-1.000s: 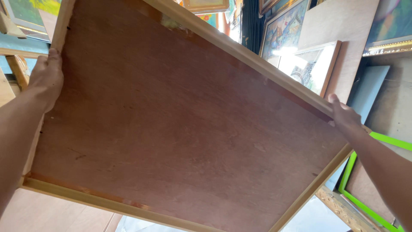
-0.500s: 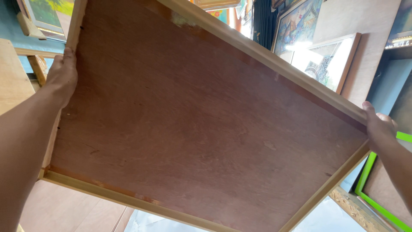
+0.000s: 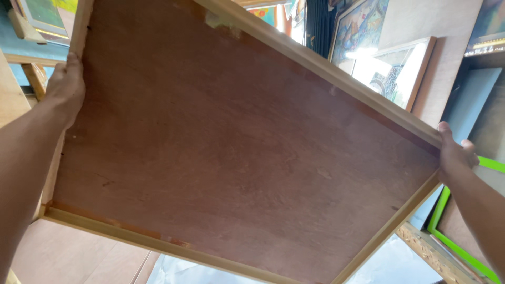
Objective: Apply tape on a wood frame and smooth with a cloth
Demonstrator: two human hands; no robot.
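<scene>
2 hands grip panel (image 3: pixel 236 147) (tilted).

Two hands, left hand (image 3: pixel 66 87) and right hand (image 3: pixel 455 155); one large wooden framed panel (image 3: pixel 247 147); two framed pictures (image 3: pixel 386 68) behind; one green frame (image 3: pixel 463 247).

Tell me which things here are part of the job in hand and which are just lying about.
In hand: the wooden panel, gripped at its edges by the left hand and right hand.

Lying about: framed pictures, green frame, blue board.
</scene>
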